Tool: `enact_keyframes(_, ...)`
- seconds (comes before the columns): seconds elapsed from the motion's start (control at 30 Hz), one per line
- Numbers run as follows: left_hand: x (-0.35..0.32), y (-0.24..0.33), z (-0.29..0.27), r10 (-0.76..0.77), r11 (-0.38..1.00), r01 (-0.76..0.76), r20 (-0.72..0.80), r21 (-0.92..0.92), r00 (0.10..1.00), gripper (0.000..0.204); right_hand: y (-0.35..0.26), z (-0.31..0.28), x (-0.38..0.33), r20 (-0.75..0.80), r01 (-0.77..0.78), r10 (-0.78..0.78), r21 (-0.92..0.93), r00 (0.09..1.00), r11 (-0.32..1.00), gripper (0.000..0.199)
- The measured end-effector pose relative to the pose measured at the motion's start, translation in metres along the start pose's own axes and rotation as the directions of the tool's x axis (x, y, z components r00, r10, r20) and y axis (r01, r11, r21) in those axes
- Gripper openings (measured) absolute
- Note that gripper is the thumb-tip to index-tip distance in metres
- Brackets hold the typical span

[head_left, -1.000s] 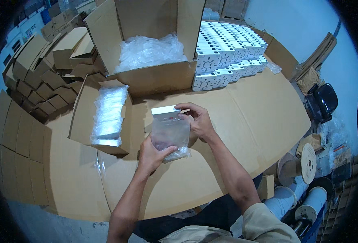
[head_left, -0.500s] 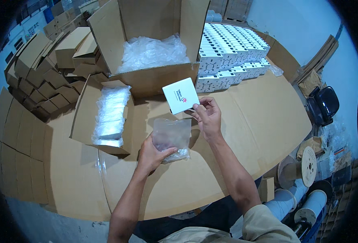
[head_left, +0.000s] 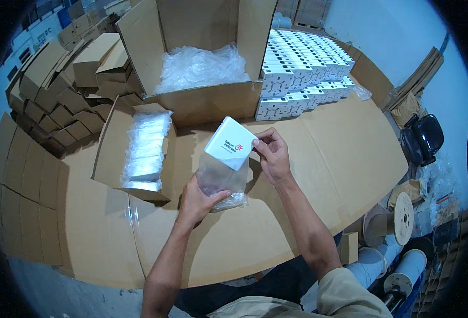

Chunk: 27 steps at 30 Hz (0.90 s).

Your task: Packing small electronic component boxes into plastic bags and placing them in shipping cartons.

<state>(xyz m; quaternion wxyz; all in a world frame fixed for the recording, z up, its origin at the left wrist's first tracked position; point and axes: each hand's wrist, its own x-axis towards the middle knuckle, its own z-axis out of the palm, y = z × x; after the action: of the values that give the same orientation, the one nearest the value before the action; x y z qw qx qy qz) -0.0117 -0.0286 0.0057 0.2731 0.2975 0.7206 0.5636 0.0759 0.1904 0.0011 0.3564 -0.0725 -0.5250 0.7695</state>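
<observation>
A flat white square box (head_left: 226, 139) with a small red mark and dark print is pinched at its right corner by my right hand (head_left: 271, 153). It is tilted, and its lower corner sits inside the mouth of a clear plastic bag (head_left: 221, 177). My left hand (head_left: 199, 200) grips that bag from the left and below, thumb across its front. Crumpled plastic shows at the bag's bottom end. To the left, an open cardboard carton (head_left: 112, 153) holds a row of plastic-wrapped packs (head_left: 145, 148).
Behind stands a large open carton (head_left: 207, 106) with loose clear bags (head_left: 202, 68). Stacked white boxes (head_left: 297, 69) fill the back right. Folded brown cartons (head_left: 59, 95) pile up at the left. Cable spools (head_left: 401, 217) stand beyond the right edge of the cardboard-covered table (head_left: 340, 153).
My right hand has brought the white box down and turned it, so its lower corner is now in the bag's mouth. My left hand stays nearly in place with the bag.
</observation>
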Motion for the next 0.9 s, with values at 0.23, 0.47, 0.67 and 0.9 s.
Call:
enact_keyframes(0.23,0.001,-0.004,-0.001,-0.02,0.999,0.02,-0.005,0.035,1.0,0.065,-0.001,-0.001,-0.002,0.058,-0.069,0.069,-0.007,0.996,0.998,0.016)
enact_keyframes(0.47,0.001,-0.006,0.004,0.058,0.998,-0.059,-0.032,-0.011,0.998,0.06,-0.008,0.001,-0.005,0.108,-0.228,0.233,-0.052,0.966,0.972,0.015)
enact_keyframes(0.67,0.002,-0.003,0.008,0.077,0.991,-0.081,-0.04,-0.105,0.996,0.046,-0.002,0.001,-0.005,0.129,-0.164,0.184,-0.153,0.974,0.975,0.013)
enact_keyframes(0.9,0.007,-0.01,0.011,-0.041,0.949,-0.009,-0.151,-0.316,0.988,0.026,-0.004,0.008,-0.006,0.105,-0.183,0.203,-0.171,0.974,0.968,0.018)
